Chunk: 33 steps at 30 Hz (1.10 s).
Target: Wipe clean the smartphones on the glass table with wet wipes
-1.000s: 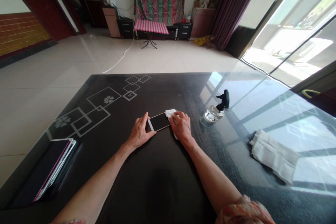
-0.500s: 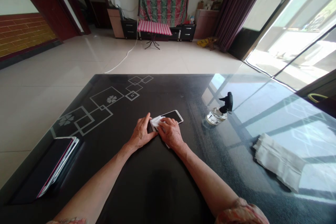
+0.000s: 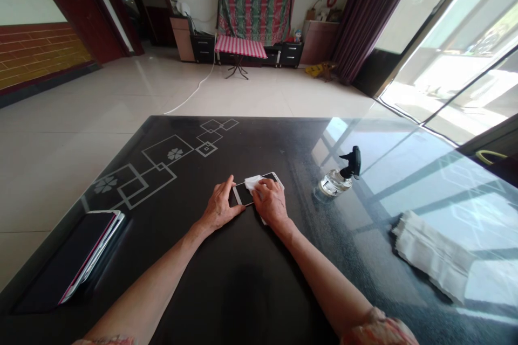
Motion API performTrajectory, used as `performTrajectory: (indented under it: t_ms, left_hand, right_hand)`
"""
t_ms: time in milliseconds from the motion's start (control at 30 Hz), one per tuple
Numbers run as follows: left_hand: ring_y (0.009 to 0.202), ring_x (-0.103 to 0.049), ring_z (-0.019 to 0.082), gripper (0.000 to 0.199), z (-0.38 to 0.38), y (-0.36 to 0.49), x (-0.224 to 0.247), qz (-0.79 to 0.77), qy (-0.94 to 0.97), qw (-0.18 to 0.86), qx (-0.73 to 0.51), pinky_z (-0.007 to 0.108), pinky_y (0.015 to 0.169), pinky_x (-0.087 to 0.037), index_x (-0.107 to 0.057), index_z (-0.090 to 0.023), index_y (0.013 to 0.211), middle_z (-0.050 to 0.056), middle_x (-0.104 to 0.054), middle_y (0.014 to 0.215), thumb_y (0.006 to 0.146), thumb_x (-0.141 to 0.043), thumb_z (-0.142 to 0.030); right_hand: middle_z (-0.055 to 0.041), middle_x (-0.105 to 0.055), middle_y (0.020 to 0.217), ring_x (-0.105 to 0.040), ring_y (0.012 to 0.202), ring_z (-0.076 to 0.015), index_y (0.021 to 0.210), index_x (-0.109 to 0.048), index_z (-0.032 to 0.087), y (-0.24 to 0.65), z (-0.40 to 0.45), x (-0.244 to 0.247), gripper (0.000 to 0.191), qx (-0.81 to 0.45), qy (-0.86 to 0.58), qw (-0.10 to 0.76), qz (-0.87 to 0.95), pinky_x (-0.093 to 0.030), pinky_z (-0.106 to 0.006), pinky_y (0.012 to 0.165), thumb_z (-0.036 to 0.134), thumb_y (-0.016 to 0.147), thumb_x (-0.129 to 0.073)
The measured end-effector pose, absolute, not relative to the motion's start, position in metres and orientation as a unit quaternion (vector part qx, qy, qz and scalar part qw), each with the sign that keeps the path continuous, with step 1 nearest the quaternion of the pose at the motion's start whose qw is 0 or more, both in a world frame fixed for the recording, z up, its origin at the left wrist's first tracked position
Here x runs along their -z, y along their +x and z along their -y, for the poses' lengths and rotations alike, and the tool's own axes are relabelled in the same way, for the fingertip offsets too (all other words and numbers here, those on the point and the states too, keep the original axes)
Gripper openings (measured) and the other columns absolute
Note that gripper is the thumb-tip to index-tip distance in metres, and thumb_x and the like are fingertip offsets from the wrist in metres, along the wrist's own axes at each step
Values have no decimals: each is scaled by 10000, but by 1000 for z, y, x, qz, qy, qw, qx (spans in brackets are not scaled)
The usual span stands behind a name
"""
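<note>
A white-framed smartphone (image 3: 244, 193) lies on the dark table, its black screen facing up. My left hand (image 3: 219, 206) steadies the phone's left end, with the thumb at the near edge and the fingers at the far corner. My right hand (image 3: 271, 200) presses a folded white wipe (image 3: 252, 181) onto the screen, near the phone's right end. Fingers of that hand hide part of the wipe and of the phone. Right of the hands stands a clear spray bottle (image 3: 335, 183) with a black trigger head.
At the left lies a stack of tablet-like devices (image 3: 76, 259). A folded grey-white cloth (image 3: 433, 253) rests at the right of the glossy table (image 3: 283, 140). Beyond the table stand a small table with a checked cover (image 3: 240, 47) and a low cabinet (image 3: 290, 55).
My right hand has slid the wipe to the right along the screen, uncovering the phone's left part. My left hand stays at the phone's left end. The view has shifted slightly.
</note>
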State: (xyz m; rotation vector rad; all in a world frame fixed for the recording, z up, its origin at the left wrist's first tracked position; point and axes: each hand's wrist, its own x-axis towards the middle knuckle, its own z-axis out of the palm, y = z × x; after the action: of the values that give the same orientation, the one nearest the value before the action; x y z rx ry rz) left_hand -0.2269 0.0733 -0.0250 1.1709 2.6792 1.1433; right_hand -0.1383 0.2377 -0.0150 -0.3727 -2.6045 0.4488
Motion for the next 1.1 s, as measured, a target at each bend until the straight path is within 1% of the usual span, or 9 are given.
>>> performTrajectory:
  t_ms: [100,200,367,467,567,733,867,933,1100]
  left_hand:
    - [1188,-510,316,877,-73,-228,28,-853,374,-7,-363,485,1018,-439,-305,-157,1459,127,-582,1259,697,-722,-283]
    - [1191,-511,319,892,-73,-228,29,-853,376,-12,-362,492,1020,-436,-299,-157,1461,136,-576,1270,689,-730,-275]
    - [1187,-501,297,939,-72,-228,27,-848,379,2,-370,480,1037,-421,-278,-208,1474,92,-575,1264,674,-764,-286]
    - [1188,-496,287,930,-72,-227,26,-848,376,6,-373,469,1042,-417,-286,-214,1471,87,-565,1274,678,-766,-296]
    - [1186,-498,284,930,-72,-227,26,-848,374,8,-375,462,1037,-424,-293,-216,1470,86,-567,1274,676,-769,-304]
    - [1167,-519,293,939,-72,-228,30,-849,379,-8,-368,471,1025,-434,-285,-202,1476,95,-584,1256,673,-763,-298]
    - [1195,-503,315,899,-72,-229,34,-852,378,-25,-362,481,1006,-444,-286,-155,1470,144,-562,1298,698,-727,-282]
    - [1199,-500,319,892,-72,-229,34,-853,377,-28,-360,482,997,-449,-290,-151,1467,153,-552,1311,700,-726,-287]
    - [1166,-509,290,952,-72,-228,29,-849,380,-4,-368,466,1028,-428,-273,-184,1475,99,-580,1258,668,-767,-288]
  right_hand:
    - [-45,-659,1116,-556,934,-214,912,-725,225,-145,-215,14,149,-173,-70,204,961,-395,-342,829,288,883,-593]
    - [-33,-662,1101,-557,925,-202,896,-722,226,-150,-215,14,141,-179,-59,201,961,-396,-330,826,290,884,-598]
    - [-54,-659,1123,-550,960,-211,923,-728,223,-151,-258,13,165,-153,-143,231,950,-377,-330,850,286,903,-577]
    - [-58,-664,1111,-552,954,-216,883,-735,212,-148,-283,13,161,-144,-212,236,937,-374,-328,836,288,891,-593]
    - [-62,-662,1110,-550,961,-218,886,-734,206,-147,-285,15,157,-148,-232,252,928,-372,-327,840,284,886,-598]
    - [-58,-662,1108,-551,959,-217,922,-729,218,-149,-245,18,153,-167,-146,252,942,-377,-339,850,270,888,-589]
    - [-41,-666,1101,-561,913,-198,897,-728,223,-152,-218,18,141,-199,-44,223,953,-400,-334,829,296,885,-608]
    - [-41,-669,1096,-566,920,-195,902,-729,225,-153,-218,18,127,-210,-27,221,952,-406,-330,837,292,876,-624]
    - [-59,-673,1095,-572,959,-217,898,-735,220,-152,-254,20,132,-188,-130,261,938,-403,-341,847,276,878,-617]
